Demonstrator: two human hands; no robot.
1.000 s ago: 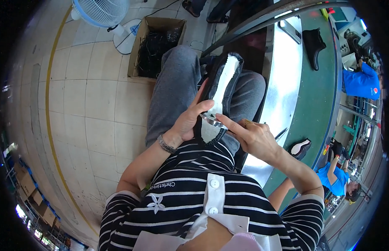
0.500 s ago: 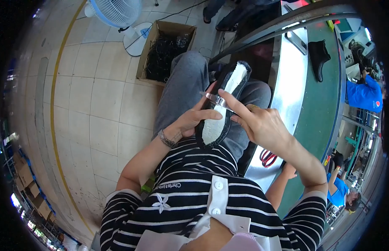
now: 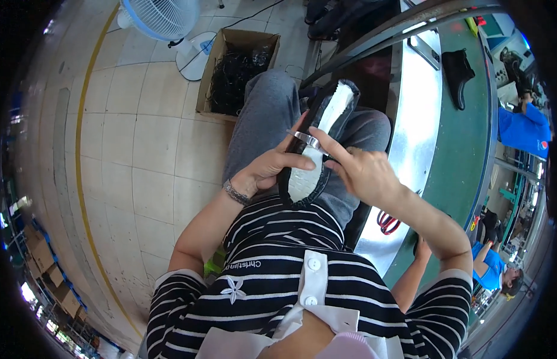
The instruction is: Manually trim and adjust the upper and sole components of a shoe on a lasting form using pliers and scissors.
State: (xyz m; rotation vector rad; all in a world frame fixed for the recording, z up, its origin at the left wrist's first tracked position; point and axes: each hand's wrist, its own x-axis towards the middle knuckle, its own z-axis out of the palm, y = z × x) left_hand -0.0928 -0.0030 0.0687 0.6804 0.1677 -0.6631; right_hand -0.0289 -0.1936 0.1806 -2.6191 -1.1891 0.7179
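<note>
Across my lap a black boot or shoe (image 3: 301, 183) lies sole up, its white underside bordered by a gathered black edge. My left hand (image 3: 272, 167) grips it from the left, with the thumb on the white underside and the fingers behind. My right hand (image 3: 365, 170) holds a shiny metal blade (image 3: 306, 139), which looks like a knife, flat across the middle of the sole. The right index finger is stretched along the blade, and the handle is hidden in the palm.
On my right runs a metal ledge (image 3: 419, 113) beside a green conveyor belt (image 3: 455, 143). A black boot (image 3: 458, 78) lies on the belt; red-handled scissors (image 3: 387, 223) rest on the ledge. A carton (image 3: 207, 90) of black scraps and a fan (image 3: 162, 18) stand ahead left. Another person's hand (image 3: 421, 248) is near my right elbow.
My hands and the shoe have shifted slightly, with the blade still across the sole's middle. The boot on the belt has moved a little farther away. The other person's hand has shifted slightly.
</note>
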